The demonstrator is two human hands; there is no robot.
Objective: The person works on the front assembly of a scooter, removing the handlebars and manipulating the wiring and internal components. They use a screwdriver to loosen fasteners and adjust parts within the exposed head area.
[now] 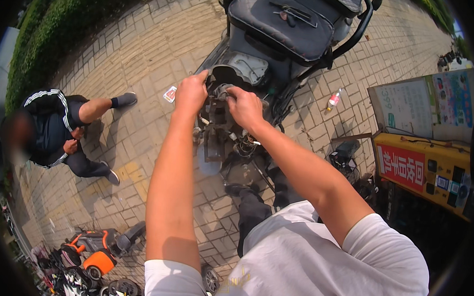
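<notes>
In front of me stands a dark scooter with its front end stripped open (pixel 215 128), showing a frame, brackets and loose wires (pixel 246 145). My left hand (pixel 190 94) is closed at the left edge of a dark curved plastic cover (pixel 226 72), its fingertips partly hidden. My right hand (pixel 244 108) pinches a small dark grey part (pixel 224 88) just inside that cover; its exact kind is unclear. Behind the cover lies a grey panel (pixel 247 68). Farther back, hand tools (pixel 293 12) rest on the padded black seat (pixel 278 29).
A person (pixel 61 128) sits on the left. Right of the scooter are a bottle (pixel 334 99) and a yellow cabinet (pixel 429 169) with sign boards (pixel 421 104). An orange-and-black machine (pixel 95 248) stands at lower left. A small card (pixel 170 94) lies on the paving.
</notes>
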